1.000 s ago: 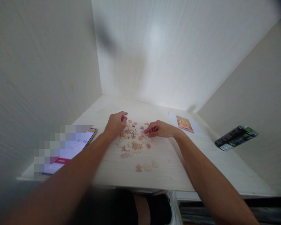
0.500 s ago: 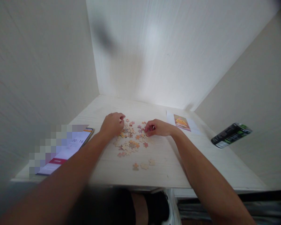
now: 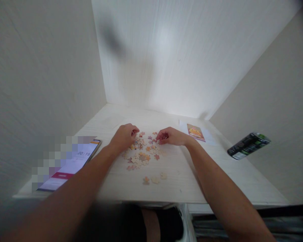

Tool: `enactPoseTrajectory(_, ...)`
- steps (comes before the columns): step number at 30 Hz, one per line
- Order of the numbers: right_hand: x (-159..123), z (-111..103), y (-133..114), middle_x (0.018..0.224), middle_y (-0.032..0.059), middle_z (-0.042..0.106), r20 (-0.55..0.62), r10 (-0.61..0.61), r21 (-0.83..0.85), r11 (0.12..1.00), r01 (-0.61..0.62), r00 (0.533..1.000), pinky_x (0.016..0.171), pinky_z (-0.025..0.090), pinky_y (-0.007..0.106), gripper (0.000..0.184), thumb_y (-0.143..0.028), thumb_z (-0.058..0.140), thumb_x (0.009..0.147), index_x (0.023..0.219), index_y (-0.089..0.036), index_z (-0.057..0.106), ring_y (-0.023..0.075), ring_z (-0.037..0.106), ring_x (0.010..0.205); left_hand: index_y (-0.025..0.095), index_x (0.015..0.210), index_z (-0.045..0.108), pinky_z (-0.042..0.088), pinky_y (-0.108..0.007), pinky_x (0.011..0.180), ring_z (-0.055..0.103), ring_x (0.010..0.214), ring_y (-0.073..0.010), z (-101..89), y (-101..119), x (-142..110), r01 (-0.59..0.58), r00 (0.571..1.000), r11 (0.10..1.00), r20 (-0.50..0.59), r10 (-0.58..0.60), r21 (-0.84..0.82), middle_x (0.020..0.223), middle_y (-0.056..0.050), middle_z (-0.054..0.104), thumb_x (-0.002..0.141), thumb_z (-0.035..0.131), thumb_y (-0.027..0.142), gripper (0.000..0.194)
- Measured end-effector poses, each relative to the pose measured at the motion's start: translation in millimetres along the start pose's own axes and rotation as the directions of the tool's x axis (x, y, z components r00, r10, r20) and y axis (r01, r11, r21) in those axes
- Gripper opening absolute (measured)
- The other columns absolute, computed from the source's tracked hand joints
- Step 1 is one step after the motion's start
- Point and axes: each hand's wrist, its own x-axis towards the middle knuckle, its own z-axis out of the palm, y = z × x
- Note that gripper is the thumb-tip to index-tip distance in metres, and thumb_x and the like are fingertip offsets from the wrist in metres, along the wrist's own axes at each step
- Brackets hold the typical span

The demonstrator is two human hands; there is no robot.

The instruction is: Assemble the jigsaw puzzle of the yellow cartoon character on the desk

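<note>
Small jigsaw puzzle pieces (image 3: 141,157) in cream, orange and pink lie in a loose heap on the white desk. At the heap's far left edge is my left hand (image 3: 127,135), thumb and forefinger pinched where a puzzle piece lay; the fingers mostly cover that piece. My right hand (image 3: 171,136) is at the heap's right side, its fingers curled together over pinkish pieces (image 3: 150,137). What its fingertips grip, if anything, is too small to make out. Closer to the front edge, 3 pieces (image 3: 155,179) sit apart from the heap.
A phone (image 3: 73,164) showing a timer lies at the left, partly behind my left forearm. On the right, a printed picture of a yellow figure (image 3: 196,132) rests on paper. A dark can (image 3: 248,145) stands farther right. Pale panels (image 3: 151,67) enclose the desk.
My left hand has shifted slightly right and nearer, covering a piece that lay beside its fingertips. My right hand has stayed almost in place, with its fingers slightly changed.
</note>
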Motion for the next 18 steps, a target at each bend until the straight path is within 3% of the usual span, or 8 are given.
enactPoseTrajectory(5,-5.1,-8.8,2.2,0.066,-0.0005,0.059,-0.05,0.092,-0.088,0.991,-0.096,0.994,0.053,0.035,0.024,0.026,-0.029,0.07,0.071,0.092,-0.014,0.07,0.0106,0.049,0.059,0.017,0.092,0.072,0.048,-0.035,0.083,0.063,0.086,-0.0203,-0.6,1.6,0.5,-0.035,0.999,0.999,0.01,0.034,0.041,0.094,-0.007,0.07,0.08,0.047,0.018,0.028)
enactPoseTrajectory(10,-4.1,-6.2,-3.5,0.069,0.0016,0.063,-0.084,0.077,-0.154,0.984,-0.089,0.994,0.057,0.039,0.024,0.023,-0.031,0.069,0.072,0.088,-0.014,0.071,0.0118,0.052,0.062,0.018,0.091,0.074,0.049,-0.038,0.085,0.063,0.088,-0.0233,-1.5,4.7,-0.1,-0.051,0.996,0.996,0.072,0.046,0.075,0.095,-0.009,0.071,0.079,0.049,0.018,0.028)
enactPoseTrajectory(15,-1.5,3.4,-17.0,0.086,0.0043,0.071,0.047,0.01,-0.122,0.993,-0.004,0.999,0.065,0.045,0.027,0.036,-0.037,0.077,0.066,0.096,-0.019,0.074,0.0148,0.059,0.072,0.018,0.082,0.074,0.048,-0.039,0.085,0.062,0.087,-0.0241,-2.2,7.1,-1.0,-0.054,0.992,0.992,0.118,0.041,0.114,0.092,-0.011,0.07,0.077,0.05,0.018,0.024)
enactPoseTrajectory(18,-1.2,7.3,-20.8,0.08,0.0035,0.07,0.092,0.009,-0.054,0.999,-0.004,0.996,0.063,0.046,0.026,0.039,-0.032,0.077,0.066,0.102,-0.018,0.073,0.0143,0.06,0.069,0.021,0.088,0.075,0.048,-0.038,0.086,0.061,0.09,-0.0232,-0.7,6.7,-1.4,-0.075,0.99,0.99,0.125,0.061,0.116,0.095,-0.01,0.069,0.08,0.05,0.021,0.026)
